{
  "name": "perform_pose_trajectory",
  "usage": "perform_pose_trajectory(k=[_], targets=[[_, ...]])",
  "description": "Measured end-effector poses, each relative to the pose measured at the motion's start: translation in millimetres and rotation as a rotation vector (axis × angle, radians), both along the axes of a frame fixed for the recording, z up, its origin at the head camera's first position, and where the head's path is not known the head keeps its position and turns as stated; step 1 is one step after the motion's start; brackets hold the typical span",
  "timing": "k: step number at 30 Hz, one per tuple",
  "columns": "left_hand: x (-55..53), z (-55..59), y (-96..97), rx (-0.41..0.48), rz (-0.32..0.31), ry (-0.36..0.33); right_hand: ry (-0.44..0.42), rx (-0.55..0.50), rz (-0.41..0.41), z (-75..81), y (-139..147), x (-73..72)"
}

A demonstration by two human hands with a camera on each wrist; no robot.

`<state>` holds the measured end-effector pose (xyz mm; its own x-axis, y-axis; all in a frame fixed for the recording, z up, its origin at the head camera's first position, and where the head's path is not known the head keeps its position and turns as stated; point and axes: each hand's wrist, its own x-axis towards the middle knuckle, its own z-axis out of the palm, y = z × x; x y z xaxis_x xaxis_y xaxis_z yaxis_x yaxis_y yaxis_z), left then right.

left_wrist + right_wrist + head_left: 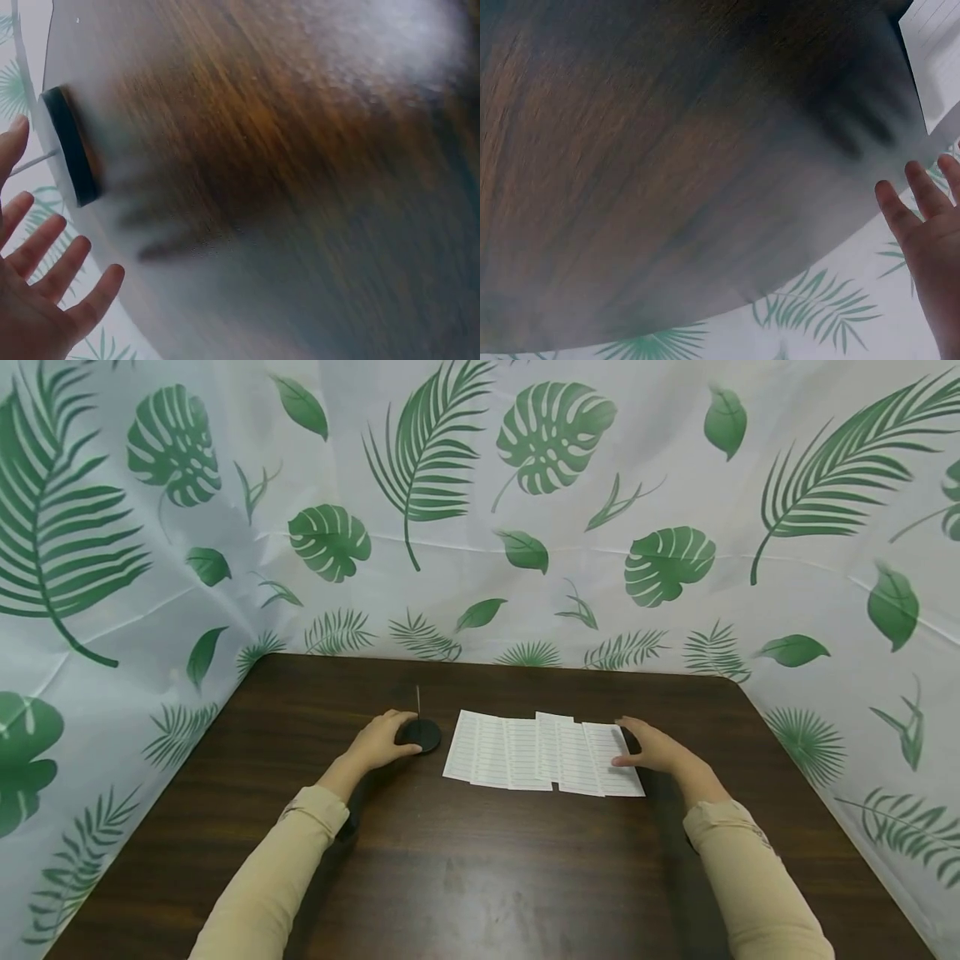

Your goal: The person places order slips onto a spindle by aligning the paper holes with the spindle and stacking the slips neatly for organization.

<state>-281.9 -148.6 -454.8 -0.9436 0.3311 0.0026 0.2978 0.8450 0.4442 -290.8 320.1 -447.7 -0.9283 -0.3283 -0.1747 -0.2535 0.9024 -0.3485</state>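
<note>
Evidently gripping nothing with spread fingers [67,268]: with right hand [654,748] at the right end of paper sheets [536,753], probably overlapped on the bench [480,860] for reach; with left hand [380,742] beside a black base [427,737], likely steadying its rod [418,703].

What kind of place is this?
Probably an indoor desk-work corner: there's a dark wood-grain table, a leaf-print backdrop behind it, and a black-based paper spike beside a row of printed paper slips.

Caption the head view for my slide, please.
Left hand beside a round black stand, right hand near overlapping white papers.
</note>
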Motion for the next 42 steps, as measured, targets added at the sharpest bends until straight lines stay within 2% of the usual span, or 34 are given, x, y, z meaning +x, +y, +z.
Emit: perform_pose_trajectory(k=[4, 9, 17, 23, 32, 36, 42], targets=[[-3.4, -1.8, 1.1, -0.001, 0.008, -0.015, -0.047, 0.013, 0.005, 2.0, -1, -1.7], [-9.1, -3.5, 3.0, -0.011, -0.026, -0.026, -0.077, 0.040, 0.009, 4.7, -1, -3.8], [-12.9, -4.3, 0.0, -0.097, -0.001, -0.040, -0.057, 0.050, 0.017, 2.1, -6, -2.7], [-12.2, -5.1, 0.2, -0.098, 0.003, -0.061, -0.061, 0.077, -0.010, 3.8, -13, -3.1], [-6.1, -8.7, 0.7, -0.094, 0.010, -0.055, -0.064, 0.125, 0.035, 3.2, -16, -2.4], [-4.4, -8.0, 3.4, -0.078, 0.009, -0.049, -0.072, 0.161, 0.039, 2.4, -14, -1.2], [-4.1, -6.3, 8.0, -0.035, 0.019, -0.065, -0.070, 0.162, 0.017, -2.3, -10, 0.3]])
